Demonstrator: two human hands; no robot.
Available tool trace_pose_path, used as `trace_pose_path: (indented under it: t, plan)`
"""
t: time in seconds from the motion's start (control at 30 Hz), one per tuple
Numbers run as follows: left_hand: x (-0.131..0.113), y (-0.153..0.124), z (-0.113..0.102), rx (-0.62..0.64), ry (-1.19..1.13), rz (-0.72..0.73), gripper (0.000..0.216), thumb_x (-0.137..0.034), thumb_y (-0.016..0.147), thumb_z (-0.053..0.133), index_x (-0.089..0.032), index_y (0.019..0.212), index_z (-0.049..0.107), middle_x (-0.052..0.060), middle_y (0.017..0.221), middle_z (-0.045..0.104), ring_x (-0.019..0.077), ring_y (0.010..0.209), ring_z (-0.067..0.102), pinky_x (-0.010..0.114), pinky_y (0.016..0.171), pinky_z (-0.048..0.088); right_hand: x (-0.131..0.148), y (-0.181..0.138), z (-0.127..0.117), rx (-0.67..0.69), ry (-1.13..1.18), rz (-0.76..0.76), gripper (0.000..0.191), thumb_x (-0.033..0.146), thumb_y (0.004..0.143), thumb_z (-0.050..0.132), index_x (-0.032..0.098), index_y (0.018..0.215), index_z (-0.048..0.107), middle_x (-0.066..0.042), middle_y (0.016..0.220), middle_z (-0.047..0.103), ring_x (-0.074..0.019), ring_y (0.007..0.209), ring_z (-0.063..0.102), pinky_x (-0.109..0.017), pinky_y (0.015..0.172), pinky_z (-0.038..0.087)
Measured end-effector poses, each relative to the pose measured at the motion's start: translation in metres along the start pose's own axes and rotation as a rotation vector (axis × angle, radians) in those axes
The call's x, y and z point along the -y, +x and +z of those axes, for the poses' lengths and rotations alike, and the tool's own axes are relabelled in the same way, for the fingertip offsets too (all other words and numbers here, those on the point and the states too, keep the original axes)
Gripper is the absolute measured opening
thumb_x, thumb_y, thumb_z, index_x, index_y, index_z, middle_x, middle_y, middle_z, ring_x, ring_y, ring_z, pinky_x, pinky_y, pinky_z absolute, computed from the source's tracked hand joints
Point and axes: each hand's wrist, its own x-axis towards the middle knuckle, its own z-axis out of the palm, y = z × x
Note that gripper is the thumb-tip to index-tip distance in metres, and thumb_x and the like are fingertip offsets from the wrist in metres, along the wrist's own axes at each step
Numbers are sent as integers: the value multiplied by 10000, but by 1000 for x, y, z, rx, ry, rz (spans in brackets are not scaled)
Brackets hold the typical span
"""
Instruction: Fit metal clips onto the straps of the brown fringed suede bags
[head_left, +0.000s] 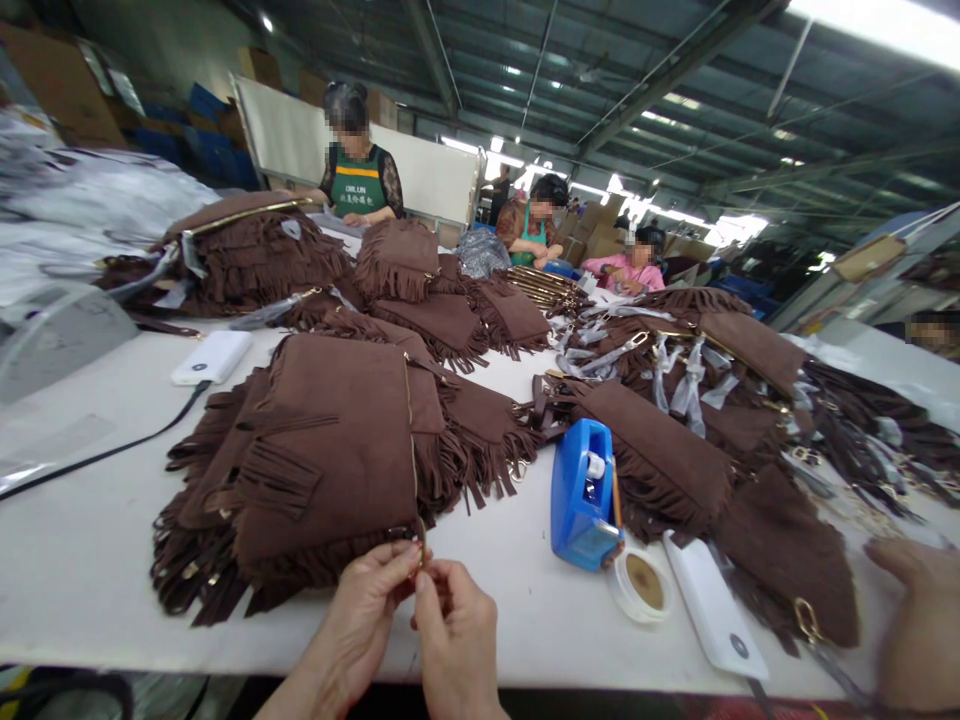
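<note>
A brown fringed bag (337, 430) lies on top of a small stack of similar bags on the white table. At its lower right corner, my left hand (367, 590) pinches the end of the bag's gold-edged zipper (421, 535). Close beside it, my right hand (454, 620) has thumb and fingers pressed together at the same zipper end. The fingers cover most of what they grip there. A loose fringe tassel (279, 478) rests across the bag's face.
A blue tape dispenser (581, 495) and a tape roll (640, 588) stand to the right. White power banks (716, 605) lie at right and left. Another person's hand (919, 610) is at the right edge. More fringed bags (652, 450) are piled beyond. Co-workers (360, 185) sit across the table.
</note>
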Motion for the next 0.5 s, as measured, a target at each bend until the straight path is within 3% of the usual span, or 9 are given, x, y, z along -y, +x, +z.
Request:
trace_pose_path:
  t: [0.27,0.37,0.5]
  plan:
    - [7,1,0,-125,83,172,279,-294,349,814,-129,527,675,4,547,632,125,595,517,234,611,398,7,9,5,-79,-282,-60,215,264,754,462,199,570,553,9,486,528,-125,460,438,-254,470,290]
    - [10,3,-2,-146,98,201,260,-287,364,809,-136,529,678,2,557,633,133,615,516,244,640,393,7,14,8,-128,-190,16,193,275,676,493,206,495,490,31,456,488,-116,460,399,-255,487,288]
    - [11,5,-3,-113,63,135,296,-322,367,813,-129,541,670,4,543,618,129,581,513,248,596,394,6,19,10,-145,91,182,152,260,557,508,207,428,448,56,410,442,-101,459,375,-243,491,309]
